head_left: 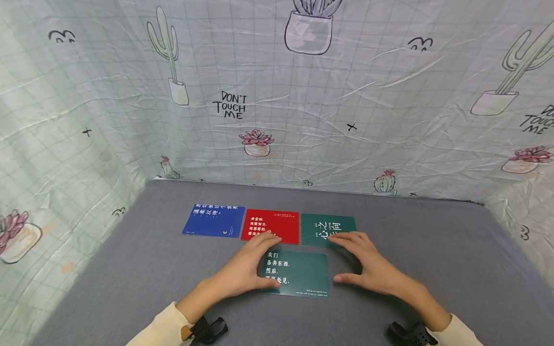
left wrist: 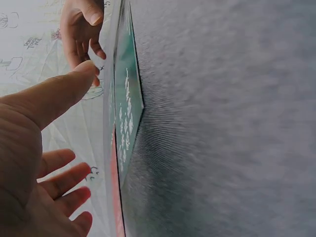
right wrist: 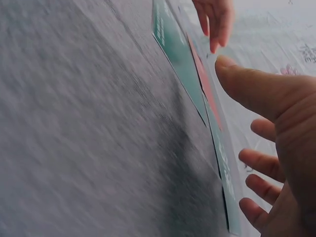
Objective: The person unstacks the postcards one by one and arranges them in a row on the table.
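A green card (head_left: 303, 271) with white lettering lies on the grey cloth between my two hands. Over its left edge is my left hand (head_left: 244, 266), thumb and fingers spread apart and holding nothing. My right hand (head_left: 372, 264) hovers off its right side, also spread and holding nothing. Behind, a blue card (head_left: 214, 223), a red card (head_left: 272, 223) and a second green card (head_left: 311, 228) form a row. Left fingertips overlap the red card's lower corner in the head view; right fingertips overlap the second green card. Both wrist views show the fingers apart, with nothing between them.
Grey cloth (head_left: 130, 269) covers the table. A pale curtain (head_left: 303, 96) printed with cacti and words hangs behind it and at both sides. Dark straps (head_left: 209, 330) sit at the wrists, below cream sleeves (head_left: 162, 327).
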Motion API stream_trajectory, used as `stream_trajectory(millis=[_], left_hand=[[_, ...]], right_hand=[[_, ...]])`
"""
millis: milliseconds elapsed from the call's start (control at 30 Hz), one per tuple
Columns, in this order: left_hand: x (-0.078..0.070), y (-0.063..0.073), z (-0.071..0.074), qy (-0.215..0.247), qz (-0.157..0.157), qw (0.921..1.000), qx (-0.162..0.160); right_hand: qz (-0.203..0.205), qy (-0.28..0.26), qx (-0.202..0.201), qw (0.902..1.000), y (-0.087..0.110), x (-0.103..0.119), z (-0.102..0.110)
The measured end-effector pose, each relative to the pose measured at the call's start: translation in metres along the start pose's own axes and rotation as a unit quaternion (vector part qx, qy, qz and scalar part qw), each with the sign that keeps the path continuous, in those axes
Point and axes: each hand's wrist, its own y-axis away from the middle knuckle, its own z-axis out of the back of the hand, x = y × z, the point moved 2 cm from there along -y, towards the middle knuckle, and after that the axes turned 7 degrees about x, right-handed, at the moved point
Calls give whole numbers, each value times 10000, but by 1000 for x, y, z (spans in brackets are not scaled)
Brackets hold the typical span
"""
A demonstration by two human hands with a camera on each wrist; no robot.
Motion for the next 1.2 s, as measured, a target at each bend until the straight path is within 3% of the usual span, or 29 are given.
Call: stream_trajectory(millis=[267, 600, 1200], left_hand=[[4, 10, -5, -26, 41, 9999, 157], [7, 11, -9, -28, 82, 9999, 143], [10, 8, -10, -104, 63, 9998, 156]], right_hand=[[-186, 41, 25, 9998, 3, 10, -12], [-418, 142, 88, 9990, -4, 17, -21], [-161, 7, 227, 9996, -12, 22, -21]])
